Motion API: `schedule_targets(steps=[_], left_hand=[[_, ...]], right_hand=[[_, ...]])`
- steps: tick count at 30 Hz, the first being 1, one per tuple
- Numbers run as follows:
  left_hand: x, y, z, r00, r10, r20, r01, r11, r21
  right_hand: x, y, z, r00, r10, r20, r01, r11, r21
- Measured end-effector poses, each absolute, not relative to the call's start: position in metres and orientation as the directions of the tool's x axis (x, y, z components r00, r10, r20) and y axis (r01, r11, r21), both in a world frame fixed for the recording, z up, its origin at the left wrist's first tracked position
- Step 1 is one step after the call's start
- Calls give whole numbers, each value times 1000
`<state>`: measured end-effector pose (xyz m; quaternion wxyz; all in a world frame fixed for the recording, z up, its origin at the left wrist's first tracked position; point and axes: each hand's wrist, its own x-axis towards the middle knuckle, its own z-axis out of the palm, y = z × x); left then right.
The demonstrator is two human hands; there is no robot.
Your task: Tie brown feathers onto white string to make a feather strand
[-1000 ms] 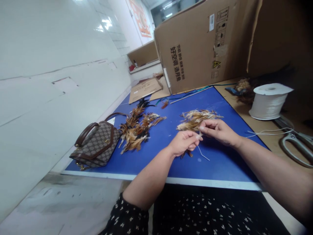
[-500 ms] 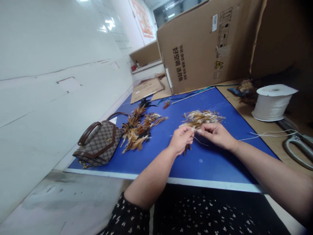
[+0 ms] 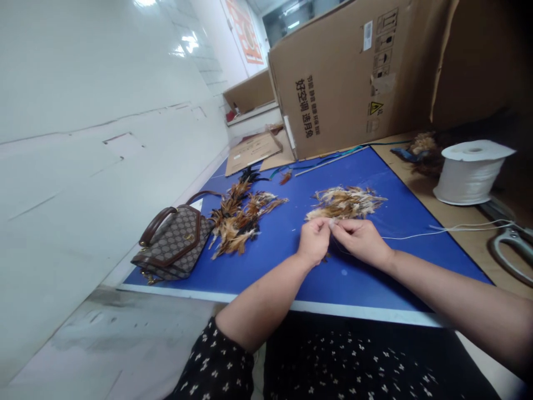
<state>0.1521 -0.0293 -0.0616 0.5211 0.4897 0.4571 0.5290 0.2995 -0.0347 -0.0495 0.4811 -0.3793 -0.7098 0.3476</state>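
Note:
My left hand (image 3: 313,240) and my right hand (image 3: 358,239) meet fingertip to fingertip over the blue mat (image 3: 375,266). The left hand is closed on a small bundle of brown feathers, whose tips poke out below it. The right hand pinches a thin white string (image 3: 420,234) at the bundle; the string trails off to the right. Just beyond the hands lies a pile of pale brown feathers (image 3: 345,201). A darker heap of orange and black feathers (image 3: 239,216) lies to the left.
A brown patterned handbag (image 3: 170,244) rests at the mat's left corner by the white wall. A white string spool (image 3: 470,172) and grey scissors (image 3: 514,247) sit on the right. A large cardboard box (image 3: 345,78) stands behind the mat.
The two hands drew closer together and now touch at the fingertips. The loose string end that hung below the hands a second ago is no longer seen.

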Motion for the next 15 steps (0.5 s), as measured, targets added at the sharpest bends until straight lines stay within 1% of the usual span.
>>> schedule_targets(steps=[3, 6, 15], left_hand=[[155, -29, -61, -27, 991, 134, -52, -135, 989], [156, -30, -59, -37, 981, 191, 0, -191, 982], [151, -28, -68, 24, 955, 296, 152, -296, 943]], right_hand=[[299, -35, -50, -236, 883, 405, 206, 453, -868], [300, -35, -50, -224, 889, 399, 206, 443, -872], [300, -35, -55, -237, 874, 425, 229, 475, -850]])
